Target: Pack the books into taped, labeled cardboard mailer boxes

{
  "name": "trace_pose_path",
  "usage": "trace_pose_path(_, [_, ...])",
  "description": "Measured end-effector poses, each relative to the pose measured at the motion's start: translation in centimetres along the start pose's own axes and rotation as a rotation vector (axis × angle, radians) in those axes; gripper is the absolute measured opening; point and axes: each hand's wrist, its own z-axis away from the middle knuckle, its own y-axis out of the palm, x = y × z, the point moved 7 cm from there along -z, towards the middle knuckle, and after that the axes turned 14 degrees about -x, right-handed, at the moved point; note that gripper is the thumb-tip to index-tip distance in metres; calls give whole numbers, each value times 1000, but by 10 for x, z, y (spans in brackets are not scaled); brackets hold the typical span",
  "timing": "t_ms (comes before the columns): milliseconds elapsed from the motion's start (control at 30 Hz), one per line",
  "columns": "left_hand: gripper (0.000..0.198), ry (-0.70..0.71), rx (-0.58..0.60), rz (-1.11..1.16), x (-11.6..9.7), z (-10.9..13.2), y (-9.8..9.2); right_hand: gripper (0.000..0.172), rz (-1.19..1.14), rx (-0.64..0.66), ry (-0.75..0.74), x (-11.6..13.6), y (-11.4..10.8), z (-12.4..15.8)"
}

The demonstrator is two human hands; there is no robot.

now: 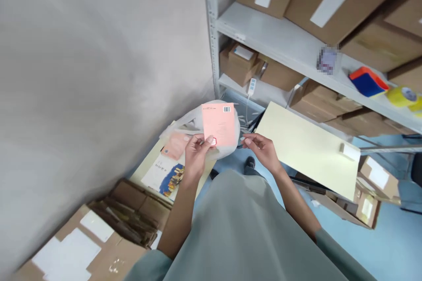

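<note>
My left hand grips the lower left corner of a pink book, its thumb on the cover. A barcode is printed near the book's top right corner, and a small red-edged sticker sits by my thumb. To the right of the book, apart from it, my right hand is closed in a pinch. Something small and pale shows at those fingertips, too small to name. Behind the book is a white plastic bag. Another pink book lies partly under the bag, beside a white book with a blue picture.
A cream-topped table stands to the right, a small white box on it. Metal shelves hold cardboard boxes, yellow tape rolls and a power strip. An open carton of flattened cardboard sits lower left, against the wall.
</note>
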Motion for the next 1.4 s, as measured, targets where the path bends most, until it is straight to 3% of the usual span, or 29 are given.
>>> trace_pose_path(333, [56,-78,372,-256,80,66,227,61,-194,-298,169,-49,-195,-45])
trace_pose_path(433, [53,-53,460,-338,103,81,281,58,-231,-371,184,-61,-255,-51])
trace_pose_path(533, [53,-40,499,-388,125,88,318,51,-256,-464,151,-68,-307,-56])
trace_pose_path(667, [50,11,491,-450,147,88,345,51,-295,-494,149,-75,-349,-61])
trace_pose_path(800, [43,151,439,-442,153,82,357,55,-330,-441,173,-85,-364,-65])
trace_pose_path(933, [40,230,378,-356,152,71,363,47,-349,-362,144,-93,-356,-65])
trace_pose_path(1100, [67,-10,282,-264,160,57,363,45,-327,-326,116,-99,-338,-53])
trace_pose_path(1200, [69,-86,300,-204,158,59,368,44,-275,-341,106,-105,-336,-44])
trace_pose_path(1400, [56,-14,367,-191,131,69,375,46,-218,-351,95,-111,-331,-39])
